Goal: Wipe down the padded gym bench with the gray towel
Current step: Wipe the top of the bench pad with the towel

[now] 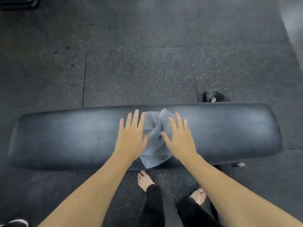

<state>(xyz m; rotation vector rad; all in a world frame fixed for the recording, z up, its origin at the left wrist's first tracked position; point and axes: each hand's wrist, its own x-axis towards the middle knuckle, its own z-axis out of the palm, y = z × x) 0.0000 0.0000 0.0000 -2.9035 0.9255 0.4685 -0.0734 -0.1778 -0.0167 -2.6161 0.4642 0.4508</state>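
A long black padded gym bench (65, 136) runs left to right across the middle of the view. A crumpled gray towel (155, 141) lies on its centre, with one end hanging over the near edge. My left hand (131, 135) is flat with fingers spread on the towel's left side. My right hand (179, 136) is flat with fingers spread on the towel's right side. Neither hand has fingers curled around the cloth. The middle of the towel bunches up between the two hands.
Speckled dark rubber floor tiles (139, 71) surround the bench. A black dumbbell marked 15 (213, 97) lies on the floor just behind the bench at the right. My bare feet (145, 180) stand at the bench's near edge.
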